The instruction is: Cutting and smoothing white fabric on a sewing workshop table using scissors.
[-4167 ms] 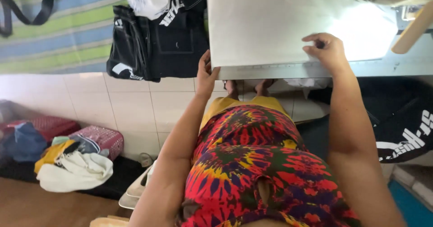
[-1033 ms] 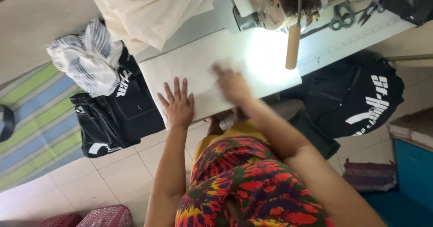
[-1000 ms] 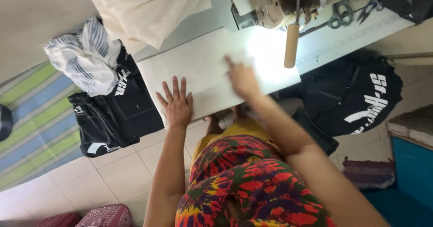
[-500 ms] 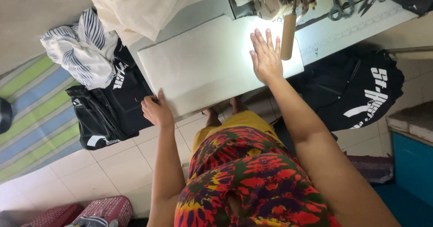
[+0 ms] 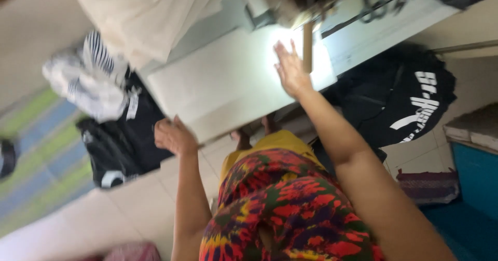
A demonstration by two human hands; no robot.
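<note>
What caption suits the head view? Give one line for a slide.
Seated person's right hand lies flat on a white tabletop; left hand is at its near edge.

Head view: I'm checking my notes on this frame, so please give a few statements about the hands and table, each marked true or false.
1. The right hand lies open on the white table. True.
2. The left hand rests in the table's middle. False: it is at the near edge.
3. Black garments lie on the floor left of the table. True.
4. The right hand grips scissors. False: it holds nothing.
</note>
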